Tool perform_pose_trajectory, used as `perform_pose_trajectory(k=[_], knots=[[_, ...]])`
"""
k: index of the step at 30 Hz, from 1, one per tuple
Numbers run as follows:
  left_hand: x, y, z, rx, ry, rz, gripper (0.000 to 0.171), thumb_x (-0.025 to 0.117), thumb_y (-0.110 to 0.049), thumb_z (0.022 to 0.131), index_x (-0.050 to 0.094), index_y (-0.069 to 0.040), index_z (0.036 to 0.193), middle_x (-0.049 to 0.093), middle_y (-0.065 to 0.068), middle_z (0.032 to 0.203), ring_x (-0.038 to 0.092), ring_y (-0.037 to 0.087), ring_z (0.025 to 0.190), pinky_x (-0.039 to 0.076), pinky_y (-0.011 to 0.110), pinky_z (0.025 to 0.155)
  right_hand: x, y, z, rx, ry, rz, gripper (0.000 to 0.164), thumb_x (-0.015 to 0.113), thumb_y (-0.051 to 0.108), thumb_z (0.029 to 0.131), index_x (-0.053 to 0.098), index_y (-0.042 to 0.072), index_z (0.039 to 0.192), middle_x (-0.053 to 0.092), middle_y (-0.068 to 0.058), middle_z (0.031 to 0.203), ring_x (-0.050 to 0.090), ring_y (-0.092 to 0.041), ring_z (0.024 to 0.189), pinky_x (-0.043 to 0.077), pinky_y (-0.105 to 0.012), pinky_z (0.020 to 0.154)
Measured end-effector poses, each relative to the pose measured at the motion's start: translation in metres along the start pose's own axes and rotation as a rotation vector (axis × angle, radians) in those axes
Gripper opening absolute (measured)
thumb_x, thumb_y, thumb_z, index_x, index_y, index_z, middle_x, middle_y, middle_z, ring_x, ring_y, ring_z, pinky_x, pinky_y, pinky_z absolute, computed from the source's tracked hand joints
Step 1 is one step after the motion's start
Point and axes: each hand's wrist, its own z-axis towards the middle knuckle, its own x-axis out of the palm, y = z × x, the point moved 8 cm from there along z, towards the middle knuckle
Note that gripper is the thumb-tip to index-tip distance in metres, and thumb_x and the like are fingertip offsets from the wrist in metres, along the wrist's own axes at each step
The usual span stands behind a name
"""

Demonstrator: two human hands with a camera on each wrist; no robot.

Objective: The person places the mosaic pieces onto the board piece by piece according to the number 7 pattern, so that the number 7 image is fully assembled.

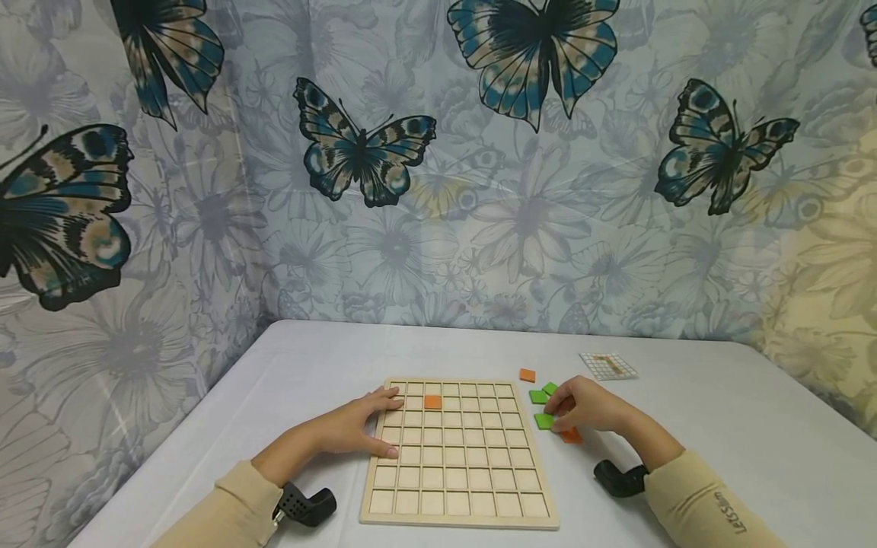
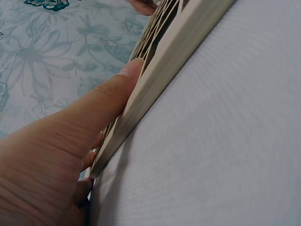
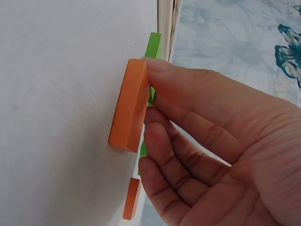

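Observation:
My left hand point(image 1: 352, 426) rests on the left edge of a square-grid wooden board point(image 1: 459, 525), its thumb point(image 2: 127, 77) on the rim and the other fingers spread further up. One orange tile point(image 1: 433, 402) sits in a cell near the board's top. Right of the board, my right hand point(image 1: 592, 407) has bent fingers at a green tile point(image 1: 543, 421); whether they pinch it is hidden. Beside the thumb lies an orange tile point(image 3: 127, 103), partly under the hand in the head view. Farther back are another green tile point(image 1: 537, 396) and one partly covered green tile point(image 1: 550, 388).
A separate orange tile point(image 1: 527, 375) lies near the board's far right corner. Behind the right hand is a small card with a printed grid point(image 1: 608, 366). White cloth point(image 1: 315, 365) covers the table, and a butterfly-patterned curtain point(image 1: 384, 266) hangs behind it.

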Motion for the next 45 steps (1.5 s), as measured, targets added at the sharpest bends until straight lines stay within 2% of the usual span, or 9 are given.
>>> perform_pose_trajectory(k=[5,14,26,35,45], knots=[[0.0,0.0,0.0,0.003,0.002,0.005,0.083,0.076,-0.045,0.072,0.042,-0.014,0.141,0.02,0.007,0.156,0.008,0.034,0.145,0.01,0.059,0.114,0.0,0.0,0.0,-0.015,-0.006,-0.017,0.019,0.078,0.006,0.07,0.071,0.001,0.087,0.065,-0.002,0.081,0.054,-0.012,0.071,0.048,-0.022,0.06],[0.0,-0.001,0.0,0.006,0.001,0.007,0.083,0.076,-0.045,0.072,0.042,-0.015,0.141,0.02,0.008,0.156,0.009,0.034,0.145,0.011,0.059,0.114,-0.002,0.006,-0.001,-0.09,-0.018,-0.07,0.018,0.079,0.011,0.071,0.071,0.003,0.085,0.064,0.001,0.074,0.052,-0.011,0.065,0.046,-0.02,0.055],[-0.001,-0.002,-0.002,-0.004,0.003,0.004,0.083,0.076,-0.046,0.073,0.041,-0.016,0.141,0.02,0.006,0.156,0.008,0.033,0.145,0.011,0.059,0.114,-0.002,0.01,0.001,-0.134,-0.003,-0.06,0.017,0.077,0.011,0.073,0.071,0.002,0.086,0.065,0.001,0.074,0.053,-0.008,0.063,0.047,-0.02,0.054],[-0.001,-0.001,-0.002,-0.002,0.003,0.012,0.082,0.076,-0.046,0.073,0.041,-0.016,0.141,0.02,0.006,0.156,0.009,0.033,0.145,0.011,0.059,0.114,-0.004,0.023,0.007,-0.174,0.002,-0.061,0.016,0.074,0.008,0.075,0.071,0.001,0.088,0.069,-0.004,0.085,0.058,-0.009,0.07,0.051,-0.02,0.06],[-0.001,-0.001,-0.002,-0.004,0.004,0.007,0.081,0.076,-0.046,0.073,0.042,-0.018,0.141,0.02,0.005,0.156,0.008,0.034,0.145,0.011,0.059,0.114,-0.001,0.042,0.018,-0.205,0.004,-0.073,0.015,0.074,0.011,0.076,0.071,0.003,0.088,0.067,-0.002,0.082,0.057,-0.008,0.071,0.05,-0.021,0.062]])
